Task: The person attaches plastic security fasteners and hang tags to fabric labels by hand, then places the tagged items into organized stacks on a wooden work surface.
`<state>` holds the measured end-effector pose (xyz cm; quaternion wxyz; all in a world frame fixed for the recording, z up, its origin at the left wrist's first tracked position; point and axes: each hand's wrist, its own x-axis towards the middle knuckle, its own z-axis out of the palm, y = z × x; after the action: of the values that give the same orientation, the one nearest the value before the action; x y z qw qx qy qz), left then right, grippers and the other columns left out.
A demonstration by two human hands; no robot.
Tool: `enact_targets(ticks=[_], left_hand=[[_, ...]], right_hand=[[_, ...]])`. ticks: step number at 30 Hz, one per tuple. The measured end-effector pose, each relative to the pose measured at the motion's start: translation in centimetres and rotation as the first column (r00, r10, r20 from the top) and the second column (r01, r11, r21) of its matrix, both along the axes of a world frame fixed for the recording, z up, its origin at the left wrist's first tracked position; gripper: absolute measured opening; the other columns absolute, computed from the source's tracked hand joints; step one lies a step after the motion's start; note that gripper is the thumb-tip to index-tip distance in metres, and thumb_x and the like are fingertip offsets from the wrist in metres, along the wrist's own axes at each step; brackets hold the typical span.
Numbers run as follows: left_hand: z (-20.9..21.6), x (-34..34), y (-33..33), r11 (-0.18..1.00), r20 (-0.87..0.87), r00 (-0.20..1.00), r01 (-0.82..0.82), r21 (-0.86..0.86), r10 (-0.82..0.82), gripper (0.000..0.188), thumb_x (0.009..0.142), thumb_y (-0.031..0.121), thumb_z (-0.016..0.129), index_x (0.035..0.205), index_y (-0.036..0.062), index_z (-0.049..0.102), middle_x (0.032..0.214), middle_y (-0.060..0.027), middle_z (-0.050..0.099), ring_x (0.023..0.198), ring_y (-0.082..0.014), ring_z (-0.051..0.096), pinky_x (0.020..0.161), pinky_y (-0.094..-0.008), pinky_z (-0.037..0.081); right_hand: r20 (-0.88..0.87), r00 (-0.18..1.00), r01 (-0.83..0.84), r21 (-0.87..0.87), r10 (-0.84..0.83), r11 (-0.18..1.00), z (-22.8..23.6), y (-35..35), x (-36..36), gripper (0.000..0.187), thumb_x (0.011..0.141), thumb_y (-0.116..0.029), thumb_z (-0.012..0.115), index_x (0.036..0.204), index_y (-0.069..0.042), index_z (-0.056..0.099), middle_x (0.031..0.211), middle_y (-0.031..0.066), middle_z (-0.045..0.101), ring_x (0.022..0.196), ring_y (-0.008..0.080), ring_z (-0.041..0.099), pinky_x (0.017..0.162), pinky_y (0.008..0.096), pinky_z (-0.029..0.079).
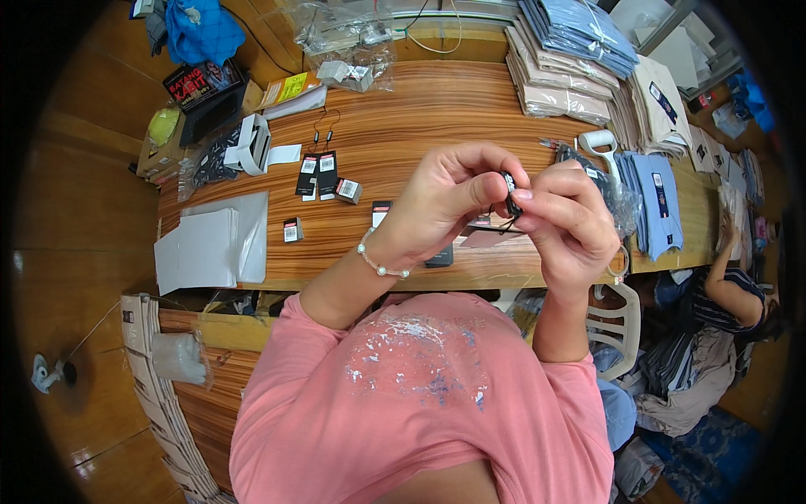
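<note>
Here both hands meet above the wooden table (403, 109). The left hand (445, 202) and right hand (567, 223) pinch a small black tag (510, 193) between their fingertips, a thin black cord (502, 223) looping beneath it. More hang tags (317, 174) lie on the table, well apart from folded shirts (655, 202) at the right.

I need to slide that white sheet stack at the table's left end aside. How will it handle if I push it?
The white sheet stack looks thin, flat and light, so it would probably slide easily on the smooth wooden table. Its loose layers may fan apart, and it overhangs the table's edge, so it could droop or slip off.
</note>
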<state>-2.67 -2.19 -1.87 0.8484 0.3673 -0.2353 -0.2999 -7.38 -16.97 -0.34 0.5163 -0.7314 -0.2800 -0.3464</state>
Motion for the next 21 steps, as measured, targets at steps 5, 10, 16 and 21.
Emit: enact_targets(ticks=[5,10,16,21], left_hand=[[0.1,-0.2,0.0,0.994,-0.018,1.000,0.026,0.103,-0.024,0.037,0.074,0.035,0.069,0.090,0.0037,0.057,0.088,-0.0015,0.055,0.082,-0.0082,0.054,0.070,-0.0211,0.045],[-0.1,0.0,-0.2,0.835,0.577,0.684,-0.550,0.007,0.446,0.023,0.076,0.019,0.067,0.091,0.0028,0.060,0.085,-0.0029,0.058,0.087,-0.0121,0.052,0.075,-0.0243,0.043],[1.9,-0.9,1.7,0.856,0.751,0.579,-0.516,0.036,0.317,0.013,0.075,0.010,0.066,0.081,-0.0009,0.063,0.078,-0.0095,0.063,0.077,-0.0186,0.055,0.069,-0.0285,0.044],[2.3,-1.4,1.7,0.848,0.751,0.589,-0.524,0.074,0.298,0.011,0.068,0.000,0.068,0.079,-0.0008,0.064,0.077,-0.0090,0.064,0.074,-0.0180,0.057,0.066,-0.0271,0.045]], right_hand=[[0.140,0.979,0.167,-0.124,-0.150,0.978,-0.4,-0.3,0.2,0.033,0.055,0.005,0.068,0.086,-0.006,0.068,0.072,0.0046,0.053,0.065,0.0177,0.051,0.056,0.0277,0.040],[0.213,0.969,0.151,-0.117,-0.124,0.982,0.2,-0.1,0.1,0.031,0.054,0.006,0.067,0.084,-0.001,0.063,0.077,0.0113,0.059,0.069,0.0225,0.057,0.058,0.0309,0.045],[0.136,0.991,0.003,-0.040,0.002,0.999,-0.4,-0.2,-0.2,0.028,0.057,0.008,0.068,0.083,0.003,0.060,0.079,0.0157,0.062,0.067,0.0252,0.061,0.056,0.0293,0.047],[0.129,0.991,-0.032,-0.025,0.035,0.999,-0.2,-0.2,-0.3,0.026,0.059,0.003,0.071,0.082,0.003,0.061,0.076,0.0142,0.061,0.066,0.0231,0.060,0.054,0.0280,0.046]])
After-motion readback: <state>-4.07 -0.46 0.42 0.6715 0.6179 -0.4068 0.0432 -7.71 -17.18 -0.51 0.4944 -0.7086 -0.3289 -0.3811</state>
